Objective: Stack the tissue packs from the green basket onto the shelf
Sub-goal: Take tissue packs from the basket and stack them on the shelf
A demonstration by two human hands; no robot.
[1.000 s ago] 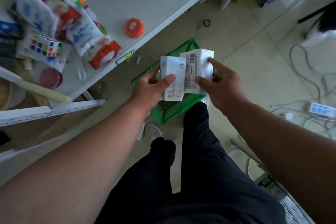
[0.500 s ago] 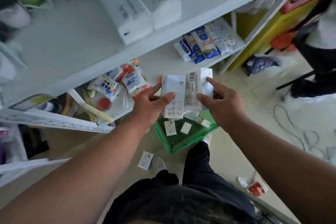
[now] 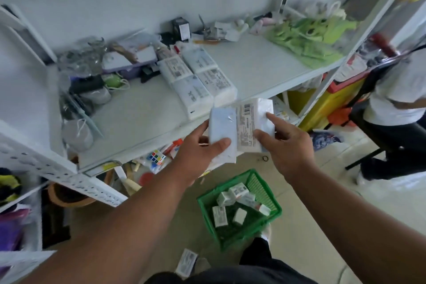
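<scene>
Shelf edge: the shelf [image 3: 265, 71] front lip runs just beyond the fingers; bare board lies beyond them to the right.
Hands: left hand [image 3: 196, 157] fingers grasp one tissue pack [image 3: 222, 127]; right hand [image 3: 285, 143] fingers pinch a second pack [image 3: 253, 120] touching it.
Around: stacked packs [image 3: 198, 80] just beyond the fingers; green basket [image 3: 258, 184] below, holding more packs.
Change: view raised; basket now farther below.

A small shop: white metal shelving [image 3: 147, 122] stocked with goods, green shopping basket [image 3: 272, 214] on floor
</scene>
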